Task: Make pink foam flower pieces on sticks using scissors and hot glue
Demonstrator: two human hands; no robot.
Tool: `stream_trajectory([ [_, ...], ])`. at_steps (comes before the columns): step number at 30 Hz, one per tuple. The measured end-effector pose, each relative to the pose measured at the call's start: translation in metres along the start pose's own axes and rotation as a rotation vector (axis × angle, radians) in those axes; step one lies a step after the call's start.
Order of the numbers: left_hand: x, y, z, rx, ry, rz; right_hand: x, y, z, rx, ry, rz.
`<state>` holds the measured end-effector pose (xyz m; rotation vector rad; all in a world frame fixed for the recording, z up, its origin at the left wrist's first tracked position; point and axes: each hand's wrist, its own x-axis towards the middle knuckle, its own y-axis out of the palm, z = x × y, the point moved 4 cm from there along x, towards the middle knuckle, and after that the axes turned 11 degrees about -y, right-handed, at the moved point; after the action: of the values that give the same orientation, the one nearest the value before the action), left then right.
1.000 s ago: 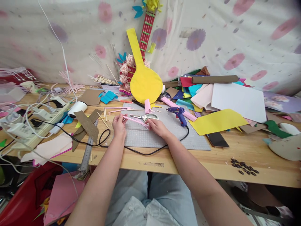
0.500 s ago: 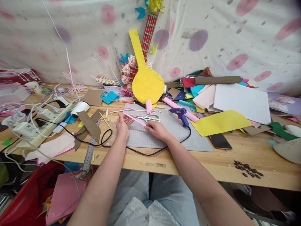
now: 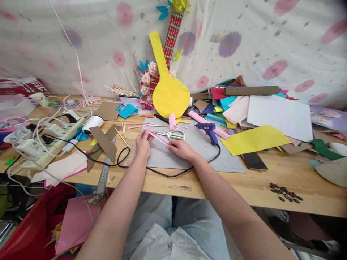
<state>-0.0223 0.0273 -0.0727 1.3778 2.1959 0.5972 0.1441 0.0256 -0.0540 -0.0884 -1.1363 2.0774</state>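
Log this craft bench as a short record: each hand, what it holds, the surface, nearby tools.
Left hand: pinches one end of the pink paper strip
Right hand: pinches the other end
Surface: grey cutting mat on a wooden table
Nearby tools: scissors just beyond the strip; blue glue gun to the right

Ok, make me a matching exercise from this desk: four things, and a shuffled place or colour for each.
1 pink strip
2 scissors
3 glue gun
4 phone

A blue
B on the table, right of the cutting mat
C pinched between left hand and right hand
D white handles

Pairs: 1-C, 2-D, 3-A, 4-B
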Motion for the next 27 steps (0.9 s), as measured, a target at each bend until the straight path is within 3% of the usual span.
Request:
stream_trajectory([
  [5, -0.004, 0.009, 0.007, 0.079, -0.098, 0.123, -0.001, 0.000, -0.003, 0.029, 0.013, 0.014],
  [11, -0.002, 0.005, 0.006, 0.078, -0.066, 0.014, 0.000, 0.004, -0.004, 0.061, 0.049, -0.001],
  [18, -0.009, 0.014, 0.010, 0.151, -0.136, 0.201, 0.002, 0.002, -0.002, -0.047, 0.026, -0.060],
  [23, -0.011, 0.013, 0.009, 0.179, -0.098, 0.121, 0.003, 0.004, 0.001, 0.013, 0.039, -0.069],
  [27, -0.011, 0.015, 0.012, 0.149, -0.108, 0.191, 0.004, 0.008, 0.003, -0.005, 0.011, -0.090],
])
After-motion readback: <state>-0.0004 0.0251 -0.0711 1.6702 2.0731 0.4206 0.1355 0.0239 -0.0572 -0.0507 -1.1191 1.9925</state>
